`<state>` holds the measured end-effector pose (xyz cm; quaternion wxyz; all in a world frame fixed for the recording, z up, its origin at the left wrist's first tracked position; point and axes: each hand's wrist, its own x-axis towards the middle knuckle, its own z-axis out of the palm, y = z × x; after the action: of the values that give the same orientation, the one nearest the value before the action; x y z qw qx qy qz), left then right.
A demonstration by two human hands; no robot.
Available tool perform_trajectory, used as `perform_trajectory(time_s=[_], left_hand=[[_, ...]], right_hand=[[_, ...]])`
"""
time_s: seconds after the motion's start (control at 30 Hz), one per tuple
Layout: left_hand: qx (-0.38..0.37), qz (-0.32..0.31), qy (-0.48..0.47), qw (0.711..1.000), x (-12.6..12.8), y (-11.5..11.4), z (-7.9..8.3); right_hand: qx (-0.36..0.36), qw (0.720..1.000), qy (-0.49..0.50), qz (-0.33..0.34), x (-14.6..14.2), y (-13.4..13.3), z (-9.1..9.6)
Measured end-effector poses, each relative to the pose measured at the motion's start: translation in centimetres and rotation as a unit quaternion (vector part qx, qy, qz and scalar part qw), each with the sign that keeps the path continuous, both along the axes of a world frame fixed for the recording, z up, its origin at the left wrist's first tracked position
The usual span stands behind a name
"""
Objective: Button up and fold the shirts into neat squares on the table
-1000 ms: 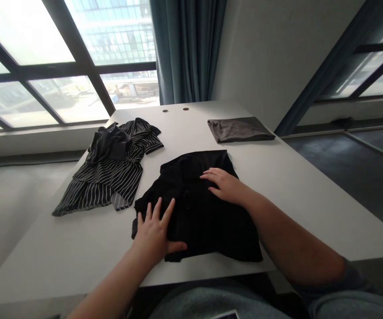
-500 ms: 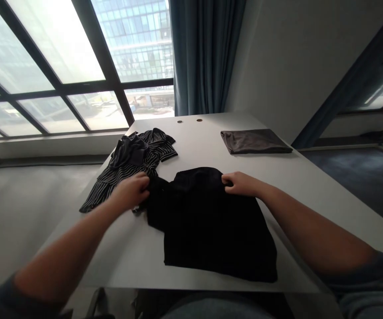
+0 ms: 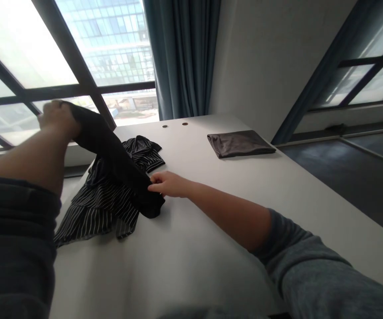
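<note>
A black T-shirt [image 3: 113, 153] is stretched on a slant between my two hands, bunched into a long band. My left hand [image 3: 60, 118], raised high at the left in front of the window, is closed around its upper end. Lower down, my right hand [image 3: 168, 183] pinches the edge near the other end, just above the table. Behind and beneath the T-shirt lies a crumpled black garment with white stripes [image 3: 91, 212], partly covered by it. The dark cloth seen earlier on top of the stripes is mostly hidden.
The white table [image 3: 191, 248] stretches back towards a blue curtain [image 3: 183, 62] and a large window [image 3: 118, 40]. A folded grey-brown cloth [image 3: 241, 144] lies at the far right of the table. Two round holes are set near its back edge.
The black T-shirt has been lifted off the table and swung left over the striped garment. My left hand went up and left; my right hand moved left. The view turned slightly right.
</note>
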<state>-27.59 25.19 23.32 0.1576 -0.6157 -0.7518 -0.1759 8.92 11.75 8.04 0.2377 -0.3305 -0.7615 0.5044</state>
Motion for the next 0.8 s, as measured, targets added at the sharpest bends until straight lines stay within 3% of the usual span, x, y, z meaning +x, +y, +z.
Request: perform_trajectory(time_s=[0.07, 0.13, 0.23, 0.33, 0.43, 0.53, 0.63, 0.8], left_hand=[[-0.069, -0.006, -0.004, 0.998, 1.4, 1.2, -4.8], [-0.137, -0.022, -0.034, 0.99, 3.1, 1.4, -10.2], [-0.26, -0.015, -0.121, 0.958, 5.8, -0.4, -17.8], [-0.256, -0.02, -0.117, 0.959, 9.2, -5.1, -22.7], [-0.168, -0.079, -0.087, 0.979, 13.5, -11.5, -24.8], [-0.189, -0.216, -0.052, 0.957, 17.2, -16.8, -25.3], [-0.23, -0.234, -0.048, 0.943, 18.8, -19.1, -25.1], [-0.208, -0.181, -0.04, 0.96, 20.3, -19.9, -24.3]], right_hand=[[0.008, 0.996, -0.061, 0.07, -0.6, 2.1, -2.6], [0.103, 0.984, -0.133, 0.066, 0.9, 4.9, -5.0], [0.252, 0.934, -0.241, -0.073, 7.1, 9.8, -7.3], [0.27, 0.863, -0.34, -0.257, 16.0, 14.2, -8.0], [0.249, 0.836, -0.357, -0.334, 24.3, 16.5, -7.7], [0.243, 0.834, -0.344, -0.357, 29.0, 16.9, -7.3], [0.247, 0.845, -0.32, -0.35, 30.2, 16.7, -6.9], [0.254, 0.862, -0.289, -0.329, 29.1, 15.8, -4.6]])
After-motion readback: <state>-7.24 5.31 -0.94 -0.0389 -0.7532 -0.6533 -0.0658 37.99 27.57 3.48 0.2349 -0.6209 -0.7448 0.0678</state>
